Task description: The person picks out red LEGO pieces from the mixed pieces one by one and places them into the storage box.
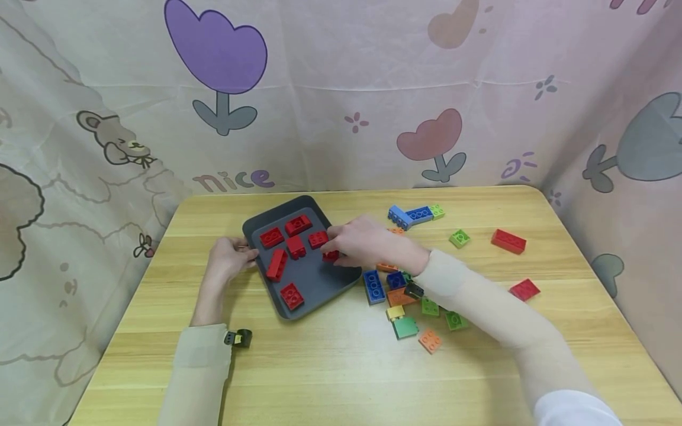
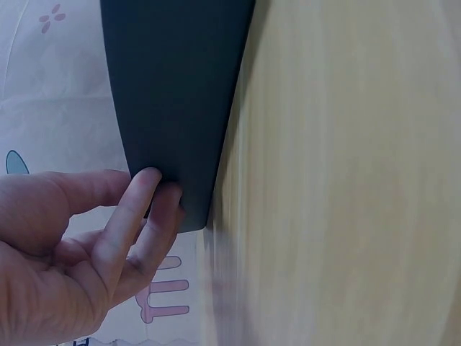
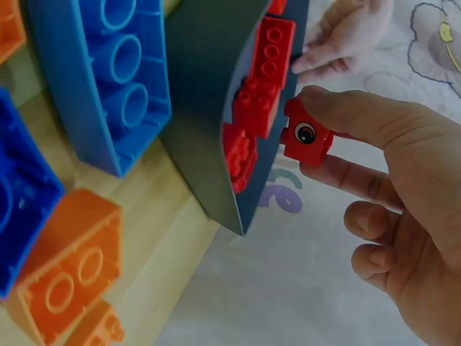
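My left hand (image 1: pixel 229 260) is at the left side of a dark grey tray (image 1: pixel 325 283), its fingers and thumb gripping the rim. In the left wrist view, fingertips rest against the tray's outer wall (image 2: pixel 176 86). Over the tray's right part, my right hand (image 1: pixel 364 241) pinches a red toy brick (image 3: pixel 306 135) between thumb and index finger. A printed eye shows on that brick's side. Several other red bricks (image 1: pixel 276 264) lie apart inside the tray, some turned underside up.
Right of the tray spreads a loose group of blue (image 1: pixel 374 287), orange (image 1: pixel 430 341), green (image 1: pixel 405 327) and yellow bricks, partly under my right forearm. Two red bricks lie farther right, one long (image 1: pixel 508 241), one shorter (image 1: pixel 524 290). A joined blue piece (image 1: pixel 399 217) sits near the back edge.
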`<state>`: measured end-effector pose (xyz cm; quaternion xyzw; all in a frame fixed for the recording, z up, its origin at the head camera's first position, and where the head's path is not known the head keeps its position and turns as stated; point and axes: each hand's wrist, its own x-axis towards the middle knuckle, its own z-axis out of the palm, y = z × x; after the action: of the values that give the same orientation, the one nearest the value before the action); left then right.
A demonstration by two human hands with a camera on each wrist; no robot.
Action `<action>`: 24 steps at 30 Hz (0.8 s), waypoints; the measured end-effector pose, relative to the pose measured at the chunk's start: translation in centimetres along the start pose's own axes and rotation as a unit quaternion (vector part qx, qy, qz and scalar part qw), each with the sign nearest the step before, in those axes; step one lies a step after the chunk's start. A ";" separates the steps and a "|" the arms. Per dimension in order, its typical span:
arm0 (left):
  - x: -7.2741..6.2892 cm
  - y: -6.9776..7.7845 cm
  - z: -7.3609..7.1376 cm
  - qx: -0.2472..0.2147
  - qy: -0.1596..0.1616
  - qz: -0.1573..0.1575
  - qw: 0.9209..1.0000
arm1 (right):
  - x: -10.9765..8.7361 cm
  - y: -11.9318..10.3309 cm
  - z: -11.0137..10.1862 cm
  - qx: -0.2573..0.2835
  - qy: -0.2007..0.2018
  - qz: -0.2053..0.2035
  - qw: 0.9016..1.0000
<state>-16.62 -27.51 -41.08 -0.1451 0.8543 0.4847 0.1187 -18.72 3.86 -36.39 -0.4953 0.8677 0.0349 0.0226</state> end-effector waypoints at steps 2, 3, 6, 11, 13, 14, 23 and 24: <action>0.0 0.0 0.0 0.002 0.000 0.001 1.000 | 0.4 -0.1 0.2 -0.004 -0.008 -0.007 1.000; 0.0 0.0 0.0 0.003 0.000 0.001 1.000 | 0.6 -0.2 0.3 -0.008 -0.009 -0.010 1.000; 0.1 0.0 0.1 0.005 0.000 0.002 1.000 | 1.2 -0.4 0.7 -0.022 -0.009 -0.021 1.000; 0.1 0.0 0.0 0.006 -0.001 0.002 1.000 | 2.1 -0.9 1.0 -0.030 -0.001 -0.042 0.999; 0.0 0.0 0.0 0.004 -0.001 0.002 1.000 | 2.6 -1.0 1.1 -0.034 0.000 -0.052 0.998; 0.0 0.0 0.0 0.003 -0.001 0.002 1.000 | 2.8 -1.1 1.1 -0.037 0.000 -0.057 0.998; 0.0 0.1 -0.1 0.001 0.001 0.001 1.000 | 4.7 -1.7 1.5 -0.049 -0.017 -0.072 0.996; 0.0 0.1 0.0 0.002 0.000 0.002 1.000 | 4.9 -1.8 1.6 -0.048 -0.019 -0.073 0.996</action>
<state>-16.69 -27.49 -40.98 -0.1434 0.8554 0.4836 0.1175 -19.66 -1.10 -38.38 -0.5568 0.8263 0.0837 0.0178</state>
